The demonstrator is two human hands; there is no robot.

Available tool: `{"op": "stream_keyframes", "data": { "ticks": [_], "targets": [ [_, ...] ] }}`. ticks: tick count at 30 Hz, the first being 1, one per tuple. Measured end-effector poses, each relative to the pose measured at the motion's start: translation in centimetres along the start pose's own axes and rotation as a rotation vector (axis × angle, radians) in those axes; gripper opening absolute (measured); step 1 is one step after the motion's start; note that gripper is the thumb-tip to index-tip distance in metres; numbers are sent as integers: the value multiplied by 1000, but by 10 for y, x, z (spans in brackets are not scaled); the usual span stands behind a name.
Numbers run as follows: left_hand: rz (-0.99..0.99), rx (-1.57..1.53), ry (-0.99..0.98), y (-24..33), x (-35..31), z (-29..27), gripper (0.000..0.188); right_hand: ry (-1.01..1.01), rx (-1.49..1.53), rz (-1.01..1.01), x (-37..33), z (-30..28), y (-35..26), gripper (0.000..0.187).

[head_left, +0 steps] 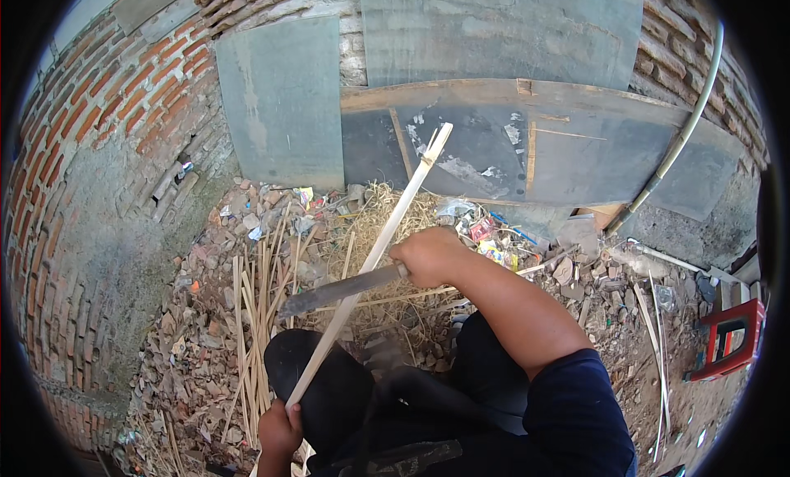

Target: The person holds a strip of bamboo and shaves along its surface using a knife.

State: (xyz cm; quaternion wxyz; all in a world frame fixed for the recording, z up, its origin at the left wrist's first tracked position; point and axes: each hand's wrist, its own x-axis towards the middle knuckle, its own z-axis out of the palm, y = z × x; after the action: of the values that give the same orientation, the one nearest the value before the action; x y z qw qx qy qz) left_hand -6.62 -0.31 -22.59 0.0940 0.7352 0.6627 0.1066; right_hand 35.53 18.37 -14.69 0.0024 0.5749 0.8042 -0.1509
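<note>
My left hand [281, 428] is closed round the lower end of a long pale bamboo strip [380, 245], near my left knee. The strip slants up and away to the right, with a split, knotted far end. In my right hand [429, 257] is the handle of a machete [341, 290], gripped in a fist. Its wide dark blade points left and lies across the strip, about halfway along it. Whether the edge bites into the bamboo I cannot tell.
Cut bamboo strips [251, 312] lie in a bundle at the left. Straw-like shavings [387, 222] cover the rubble ahead. A brick wall [90, 189] rises at the left, dark panels [592, 160] behind. At the right are a red plastic stool [731, 339], a leaning pole [679, 139] and thin strips [658, 353].
</note>
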Motion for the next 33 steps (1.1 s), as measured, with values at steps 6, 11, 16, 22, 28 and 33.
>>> {"op": "stream_keyframes", "data": {
  "ticks": [6, 11, 16, 22, 28, 33],
  "targets": [
    [-9, 57, -6, -2, 9, 4, 36, 428, 168, 690, 1, 21, 131, 24],
    [6, 92, -16, -8, 6, 2, 37, 447, 183, 716, 12, 41, 128, 23],
    [-8, 98, 15, -3, 5, 4, 37, 227, 747, 554, 15, 48, 148, 26],
    [6, 65, 15, -3, 5, 3, 36, 355, 549, 472, 11, 31, 119, 30],
    [-24, 17, 20, 3, 5, 1, 37, 198, 178, 266, 0, 2, 51, 27],
    [-4, -9, 25, -1, 5, 4, 37, 58, -20, 29, -2, -3, 0, 23]
  ]
}}
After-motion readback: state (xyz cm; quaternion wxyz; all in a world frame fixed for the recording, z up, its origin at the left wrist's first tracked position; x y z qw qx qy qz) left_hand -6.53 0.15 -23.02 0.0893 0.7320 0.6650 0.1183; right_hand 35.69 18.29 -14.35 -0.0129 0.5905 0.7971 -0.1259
